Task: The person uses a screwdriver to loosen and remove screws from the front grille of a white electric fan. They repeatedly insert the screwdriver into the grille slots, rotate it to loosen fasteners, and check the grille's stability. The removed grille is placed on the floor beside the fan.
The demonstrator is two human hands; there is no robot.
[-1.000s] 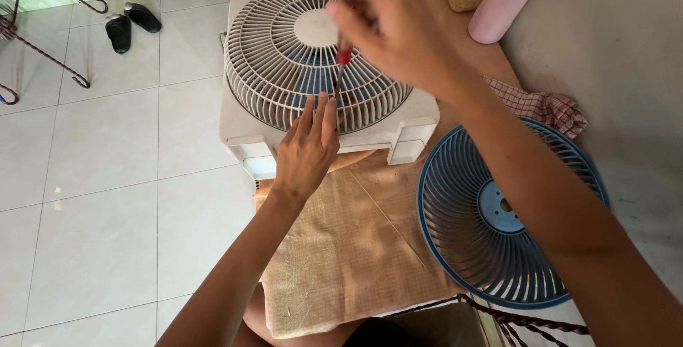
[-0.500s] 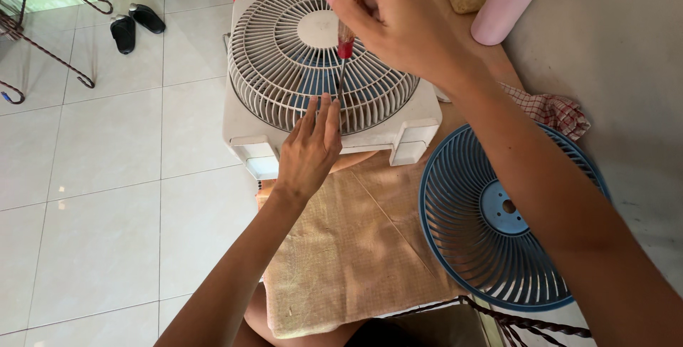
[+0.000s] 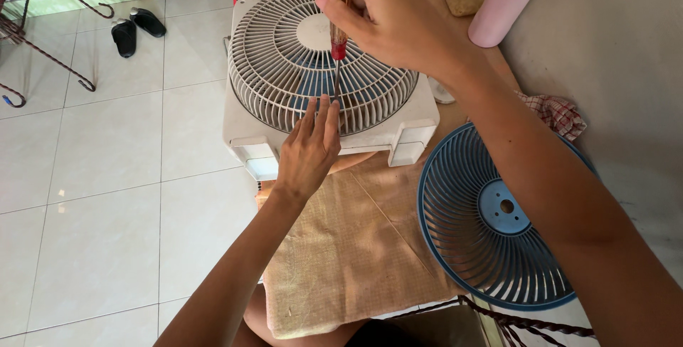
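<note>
Right hand: I grip the red screwdriver, its tip in the fan grille.
Left hand: flat, unclenched, steadying the grille's near rim.

The floor was laid with large pale glossy tiles, lit by soft daylight. A pair of dark slippers lay on it at the upper left, near the curled feet of a twisted metal stand. To the right ran a plain grey wall. A tan woven cloth covered the counter.
</note>
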